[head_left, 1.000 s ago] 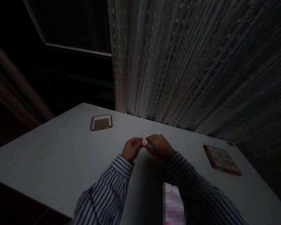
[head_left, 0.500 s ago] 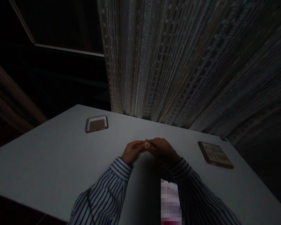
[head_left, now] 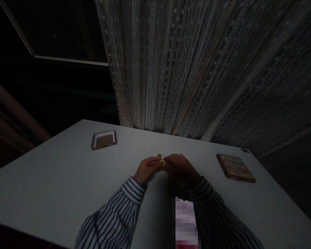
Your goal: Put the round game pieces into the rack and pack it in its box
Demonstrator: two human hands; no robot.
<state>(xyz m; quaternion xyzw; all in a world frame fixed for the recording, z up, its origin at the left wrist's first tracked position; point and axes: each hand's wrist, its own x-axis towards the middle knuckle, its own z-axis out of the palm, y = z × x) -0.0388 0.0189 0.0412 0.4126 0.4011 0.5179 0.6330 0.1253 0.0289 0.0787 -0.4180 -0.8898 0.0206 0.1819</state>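
Note:
My left hand point(head_left: 146, 169) is closed, thumb and fingertips pinching a small round yellowish disc with a dark mark point(head_left: 162, 162). From the other side my right hand point(head_left: 180, 167) has its fingertips against the same disc, fingers curled and partly in shadow. Just beyond the fingertips lies a second disc point(head_left: 159, 156) of the same look, also darkly marked. Below the right hand, dark shapes sit in the shadow, too dim to name. Both hands are above the middle of the white table point(head_left: 54, 180).
An open tray-like box point(head_left: 104, 140) with a brown rim lies at the far left. To the right rests a flat box with a printed top point(head_left: 236, 167). A small dark item point(head_left: 245, 150) lies at the back right corner. Behind the table hangs a string curtain point(head_left: 155, 69).
The view has shifted a little. The second disc, mostly hidden behind the held one before, now shows apart, above and to its left. Both hands keep nearly the same pose.

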